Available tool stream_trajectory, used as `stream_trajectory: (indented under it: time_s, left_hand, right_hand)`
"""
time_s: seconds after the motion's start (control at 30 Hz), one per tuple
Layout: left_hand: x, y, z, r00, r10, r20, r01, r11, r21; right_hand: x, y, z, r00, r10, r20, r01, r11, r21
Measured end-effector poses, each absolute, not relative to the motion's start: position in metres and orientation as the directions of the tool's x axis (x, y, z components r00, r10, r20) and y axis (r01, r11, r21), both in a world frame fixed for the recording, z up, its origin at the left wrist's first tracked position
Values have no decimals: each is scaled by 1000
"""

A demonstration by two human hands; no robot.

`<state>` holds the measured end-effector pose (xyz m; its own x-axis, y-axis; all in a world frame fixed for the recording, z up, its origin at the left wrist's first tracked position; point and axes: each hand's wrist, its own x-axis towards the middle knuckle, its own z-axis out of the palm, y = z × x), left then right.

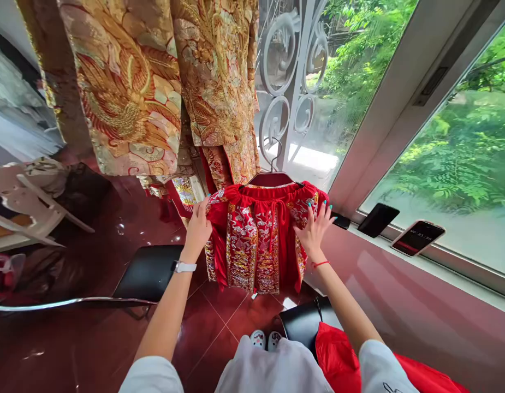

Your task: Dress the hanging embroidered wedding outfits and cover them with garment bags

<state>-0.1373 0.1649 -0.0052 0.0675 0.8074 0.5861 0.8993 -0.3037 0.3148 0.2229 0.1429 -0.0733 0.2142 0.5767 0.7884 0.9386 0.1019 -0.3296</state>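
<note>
A red embroidered skirt (256, 240) hangs folded on a red hanger (271, 177) in front of me. My left hand (198, 226) grips the skirt's left upper edge, fingers curled on the cloth. My right hand (315, 226) lies on the skirt's right upper side with its fingers spread and flat. A white watch sits on my left wrist and a red string on my right.
A gold embroidered garment (154, 82) hangs above left. A black chair (148, 278) stands at the left on the red tiled floor; another black seat (303, 322) holds red cloth (338, 349). Two phones (418, 237) lie on the window sill at the right.
</note>
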Motion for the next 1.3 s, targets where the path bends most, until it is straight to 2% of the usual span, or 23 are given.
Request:
stream_trajectory:
  time_s: [0.13,0.23,0.33,0.43,0.5,0.6,0.67,0.73,0.8,0.9,1.1,1.2,1.3]
  left_hand:
    - [-147,163,0,98,808,581,924,-291,248]
    - [-147,159,-3,108,798,593,962,-235,140]
    - [-146,155,1,203,793,574,969,-247,-2]
    - [-149,156,24,250,824,509,966,-251,-68]
    - [-153,155,47,211,819,534,975,-216,-53]
    - [-158,146,69,98,735,670,981,-185,59]
    - [-158,134,66,33,685,728,963,-216,160]
    - [-154,123,47,12,646,764,944,-259,204]
    - [-148,116,23,35,591,806,939,-296,176]
    - [-137,118,-3,117,511,852,921,-376,99]
    - [-108,136,8,258,509,821,853,-519,54]
    - [-97,140,19,353,566,745,832,-553,27]
    - [-99,141,26,440,624,646,816,-578,3]
  right_hand:
    - [216,148,-68,299,539,788,926,35,-376]
    - [224,131,-43,270,615,741,895,124,-429]
    - [241,111,-15,204,699,685,861,205,-465]
    - [264,105,10,189,691,698,898,166,-408]
    - [276,108,22,189,639,746,932,123,-342]
    - [285,115,21,182,555,811,956,93,-279]
    - [281,117,7,164,566,808,961,93,-260]
    - [271,118,-13,133,628,767,968,85,-237]
    - [256,120,-33,114,684,721,974,66,-217]
    - [230,128,-49,150,689,709,970,35,-239]
    - [199,157,-46,295,624,723,917,26,-397]
    - [207,155,-39,190,728,658,944,49,-327]
    - [226,138,-29,26,852,523,956,131,-261]
